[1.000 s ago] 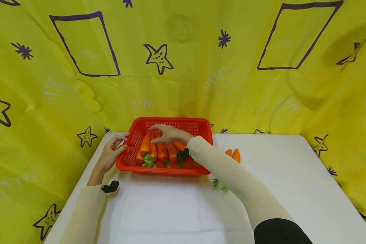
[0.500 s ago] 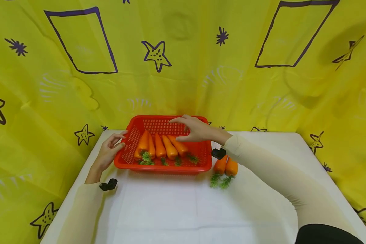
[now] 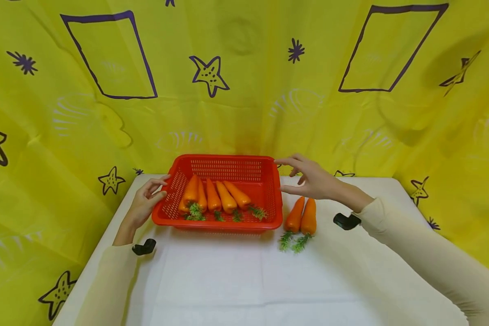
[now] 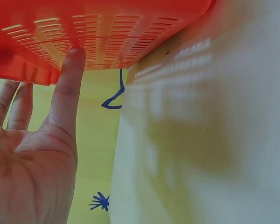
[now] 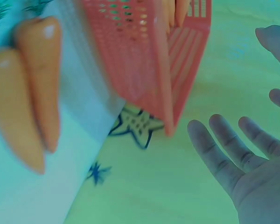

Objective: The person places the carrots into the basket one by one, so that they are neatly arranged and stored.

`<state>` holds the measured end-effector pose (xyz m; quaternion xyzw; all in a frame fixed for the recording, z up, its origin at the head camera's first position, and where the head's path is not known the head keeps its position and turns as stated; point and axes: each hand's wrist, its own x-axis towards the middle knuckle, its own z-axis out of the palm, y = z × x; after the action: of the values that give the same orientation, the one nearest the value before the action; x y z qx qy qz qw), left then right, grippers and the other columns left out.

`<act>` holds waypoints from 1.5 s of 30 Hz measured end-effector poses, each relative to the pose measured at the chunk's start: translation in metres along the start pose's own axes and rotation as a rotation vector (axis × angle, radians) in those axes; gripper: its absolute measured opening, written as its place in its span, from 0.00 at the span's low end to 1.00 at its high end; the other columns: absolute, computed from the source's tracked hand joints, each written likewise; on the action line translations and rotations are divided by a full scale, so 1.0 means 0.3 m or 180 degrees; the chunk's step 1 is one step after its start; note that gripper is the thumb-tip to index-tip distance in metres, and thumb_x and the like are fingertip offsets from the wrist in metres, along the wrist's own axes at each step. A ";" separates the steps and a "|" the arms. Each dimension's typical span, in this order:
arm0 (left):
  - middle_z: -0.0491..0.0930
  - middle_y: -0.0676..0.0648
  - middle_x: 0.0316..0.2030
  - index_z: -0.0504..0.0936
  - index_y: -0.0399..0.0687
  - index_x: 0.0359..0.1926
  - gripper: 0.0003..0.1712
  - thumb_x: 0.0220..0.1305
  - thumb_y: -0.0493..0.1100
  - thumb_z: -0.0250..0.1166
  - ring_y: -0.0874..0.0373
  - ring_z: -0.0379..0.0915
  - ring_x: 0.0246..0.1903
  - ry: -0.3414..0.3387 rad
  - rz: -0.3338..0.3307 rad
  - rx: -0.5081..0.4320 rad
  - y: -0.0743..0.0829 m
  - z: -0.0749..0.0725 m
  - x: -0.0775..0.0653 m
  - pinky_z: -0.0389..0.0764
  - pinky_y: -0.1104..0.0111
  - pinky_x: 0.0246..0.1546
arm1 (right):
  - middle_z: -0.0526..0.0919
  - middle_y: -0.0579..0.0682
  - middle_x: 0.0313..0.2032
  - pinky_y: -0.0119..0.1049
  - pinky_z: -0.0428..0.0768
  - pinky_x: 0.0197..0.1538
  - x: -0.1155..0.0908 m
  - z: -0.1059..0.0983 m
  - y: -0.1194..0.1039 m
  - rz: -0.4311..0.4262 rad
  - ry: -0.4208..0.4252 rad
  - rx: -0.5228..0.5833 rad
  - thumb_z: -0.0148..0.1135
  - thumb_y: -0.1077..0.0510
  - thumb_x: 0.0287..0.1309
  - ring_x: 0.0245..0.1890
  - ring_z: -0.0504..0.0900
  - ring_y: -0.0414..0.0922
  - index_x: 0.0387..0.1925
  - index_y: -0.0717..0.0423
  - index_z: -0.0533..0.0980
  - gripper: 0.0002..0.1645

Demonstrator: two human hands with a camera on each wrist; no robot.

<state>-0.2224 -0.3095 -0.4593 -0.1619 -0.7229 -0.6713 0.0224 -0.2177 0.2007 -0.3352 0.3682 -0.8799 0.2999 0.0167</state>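
Observation:
The red plastic basket [image 3: 269,222] holds several orange carrots [image 3: 213,195] with green leafy tops, lying side by side toward its left. At its left end, my left hand [image 3: 141,203] has its thumb against the slotted outer wall; the fingers reach up by the rim in the left wrist view, loosely bent. My right hand [image 3: 315,179] hovers by the basket's right end, fingers spread and nothing in them. In the right wrist view a gap shows between those fingers and the basket wall. Two more carrots [image 3: 301,216] lie together on the table, just right of the basket.
A white cloth [image 3: 212,280] covers the table. Yellow curtain [image 3: 244,122] with drawn stars surrounds it at the back and sides, close behind the basket.
My right hand has moved right, from above the carrots inside the basket to outside its right end. The two carrots on the table came into full view. My left hand stays at the basket.

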 end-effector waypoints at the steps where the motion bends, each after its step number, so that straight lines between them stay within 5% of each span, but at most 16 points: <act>1: 0.66 0.43 0.74 0.69 0.30 0.56 0.14 0.76 0.32 0.58 0.64 0.71 0.64 -0.0003 -0.0001 -0.0006 0.001 0.000 0.000 0.81 0.72 0.52 | 0.73 0.55 0.61 0.43 0.87 0.40 -0.026 -0.011 0.008 0.0008 0.0046 -0.0031 0.76 0.53 0.60 0.46 0.80 0.49 0.73 0.50 0.68 0.42; 5: 0.66 0.43 0.74 0.70 0.30 0.56 0.13 0.75 0.32 0.58 0.63 0.73 0.62 0.0014 -0.0014 -0.0047 0.001 0.002 0.000 0.82 0.72 0.51 | 0.74 0.54 0.60 0.43 0.87 0.40 -0.129 -0.045 0.039 0.0081 0.0230 -0.0097 0.76 0.55 0.58 0.45 0.80 0.47 0.72 0.50 0.69 0.42; 11: 0.66 0.43 0.74 0.69 0.28 0.56 0.14 0.75 0.31 0.59 0.59 0.60 0.72 0.0007 0.0033 -0.0101 -0.003 0.003 -0.001 0.79 0.74 0.54 | 0.75 0.55 0.60 0.41 0.87 0.38 -0.269 -0.079 0.062 0.0157 0.0470 -0.0193 0.77 0.60 0.56 0.44 0.81 0.46 0.71 0.54 0.69 0.43; 17: 0.66 0.43 0.74 0.70 0.29 0.56 0.15 0.75 0.32 0.59 0.56 0.58 0.74 -0.0013 0.0057 -0.0116 -0.004 0.001 -0.001 0.78 0.74 0.55 | 0.75 0.54 0.60 0.37 0.87 0.37 -0.347 -0.101 0.075 0.0185 0.0635 -0.0349 0.78 0.61 0.54 0.44 0.82 0.43 0.71 0.56 0.69 0.45; 36: 0.65 0.40 0.74 0.69 0.28 0.56 0.15 0.75 0.32 0.59 0.55 0.56 0.75 -0.0004 0.0055 -0.0079 0.003 0.008 -0.003 0.77 0.74 0.57 | 0.76 0.56 0.61 0.37 0.87 0.37 -0.334 -0.017 0.126 0.0352 0.0541 0.0054 0.76 0.61 0.58 0.43 0.84 0.48 0.71 0.55 0.68 0.42; 45: 0.66 0.42 0.73 0.69 0.28 0.56 0.15 0.75 0.32 0.60 0.50 0.52 0.77 0.0015 0.0069 -0.0024 0.003 0.011 -0.001 0.76 0.75 0.58 | 0.76 0.62 0.60 0.36 0.85 0.38 -0.298 0.064 0.183 0.0820 0.0402 0.0374 0.72 0.57 0.63 0.45 0.84 0.54 0.71 0.57 0.68 0.38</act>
<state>-0.2213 -0.3064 -0.4590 -0.1682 -0.7185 -0.6741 0.0308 -0.1849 0.2775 -0.4016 0.2330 -0.8980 0.3730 0.0119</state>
